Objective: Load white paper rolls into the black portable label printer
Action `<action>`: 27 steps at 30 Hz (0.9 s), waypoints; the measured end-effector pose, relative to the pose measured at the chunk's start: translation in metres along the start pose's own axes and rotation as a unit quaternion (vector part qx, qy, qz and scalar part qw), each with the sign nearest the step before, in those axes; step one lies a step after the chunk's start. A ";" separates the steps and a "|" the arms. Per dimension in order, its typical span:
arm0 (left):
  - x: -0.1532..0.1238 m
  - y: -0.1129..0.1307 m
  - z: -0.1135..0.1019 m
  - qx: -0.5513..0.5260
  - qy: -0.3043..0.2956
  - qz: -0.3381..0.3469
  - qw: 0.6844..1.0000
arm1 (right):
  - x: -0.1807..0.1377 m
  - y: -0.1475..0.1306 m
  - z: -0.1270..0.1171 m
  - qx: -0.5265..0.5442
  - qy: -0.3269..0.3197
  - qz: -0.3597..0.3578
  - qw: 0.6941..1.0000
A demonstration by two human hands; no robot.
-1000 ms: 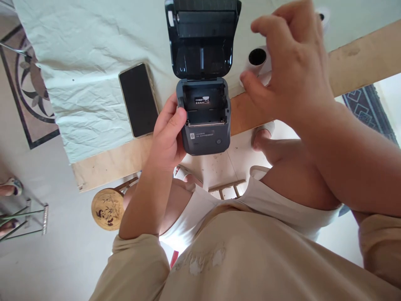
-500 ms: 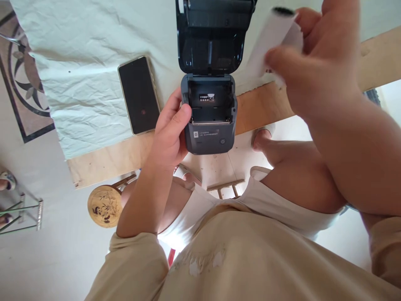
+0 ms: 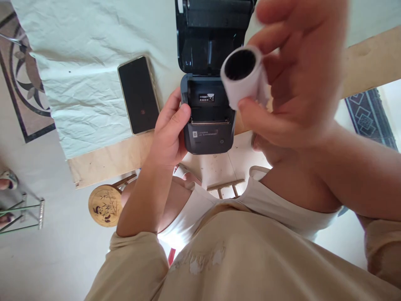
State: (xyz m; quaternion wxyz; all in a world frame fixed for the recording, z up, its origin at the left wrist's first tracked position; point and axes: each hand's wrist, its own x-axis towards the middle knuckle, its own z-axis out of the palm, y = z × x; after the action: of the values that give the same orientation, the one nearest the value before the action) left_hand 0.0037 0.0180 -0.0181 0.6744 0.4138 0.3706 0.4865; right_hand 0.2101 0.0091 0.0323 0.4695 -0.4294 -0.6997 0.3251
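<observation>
Fingers [image 3: 260,119] of the right hand [image 3: 300,92] are wrapped around a white roll [image 3: 246,90]. Toward its seven o'clock, a printer [image 3: 208,140] is gripped by the left hand [image 3: 169,131].

**Dressed in Tan and White**

Wearing a tan shirt [image 3: 257,246] with loose short sleeves [image 3: 134,261], marked across the front with a cracked, flaking pale print [image 3: 205,260]. Clad below in wide-legged white shorts [image 3: 196,205] and shod in pale slippers [image 3: 182,170], partly hidden.
</observation>
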 end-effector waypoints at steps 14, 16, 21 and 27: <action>-0.004 0.003 0.004 -0.004 0.017 0.000 1.000 | 0.006 0.027 0.019 -0.265 0.035 -0.156 0.951; -0.003 0.003 0.004 -0.008 0.015 0.003 1.000 | 0.005 0.025 0.018 -0.253 0.037 -0.178 0.950; -0.001 0.000 0.002 -0.016 -0.018 0.015 1.000 | -0.004 0.021 0.025 -0.237 -0.003 -0.275 0.932; -0.004 -0.003 -0.002 0.025 -0.005 0.012 1.000 | -0.008 0.021 0.025 -0.213 -0.032 -0.282 0.935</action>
State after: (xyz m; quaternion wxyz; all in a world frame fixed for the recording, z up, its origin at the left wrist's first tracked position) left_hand 0.0019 0.0142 -0.0210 0.6601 0.4371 0.3739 0.4830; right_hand 0.1943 0.0092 0.0024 0.4170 -0.2937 -0.8593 0.0365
